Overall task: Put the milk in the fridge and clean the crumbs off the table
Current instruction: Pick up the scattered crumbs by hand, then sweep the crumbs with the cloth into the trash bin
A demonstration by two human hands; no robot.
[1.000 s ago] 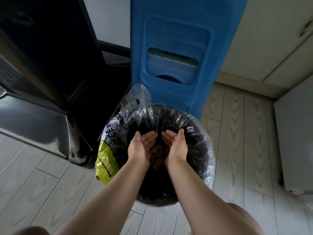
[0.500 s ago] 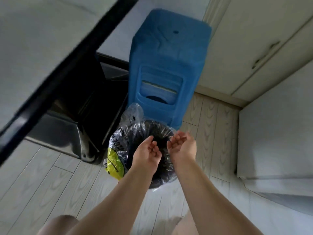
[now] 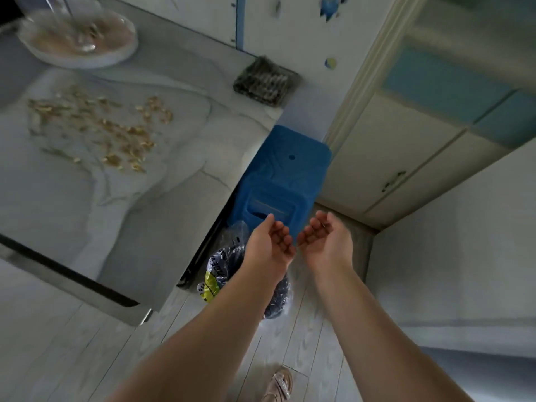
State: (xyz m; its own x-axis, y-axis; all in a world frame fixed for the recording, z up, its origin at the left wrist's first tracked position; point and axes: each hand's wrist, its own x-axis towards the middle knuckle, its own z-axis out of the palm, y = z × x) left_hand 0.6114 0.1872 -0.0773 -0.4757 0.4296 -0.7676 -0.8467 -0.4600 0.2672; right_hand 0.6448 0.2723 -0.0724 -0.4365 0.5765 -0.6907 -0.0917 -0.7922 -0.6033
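Golden crumbs [image 3: 95, 129] lie scattered over the left part of the marble table [image 3: 162, 181]. My left hand [image 3: 269, 245] and my right hand [image 3: 324, 242] hang side by side above the floor, palms up, fingers loosely curled and apart, with nothing in them. Below my left wrist stands a black bin lined with a clear plastic bag [image 3: 229, 262], partly hidden by my forearm. No milk is in view.
A blue plastic stool [image 3: 284, 175] stands behind the bin against the wall. On the table sit a glass bowl with a spoon [image 3: 78, 36] and a dark ribbed tray [image 3: 265, 81]. Cream cabinets [image 3: 406, 158] stand at right, a white surface [image 3: 452, 265] nearer.
My view has lifted from the bin up to the tabletop. Both hands have risen out of the bin and moved apart; the crumbs they cupped a second ago are gone.
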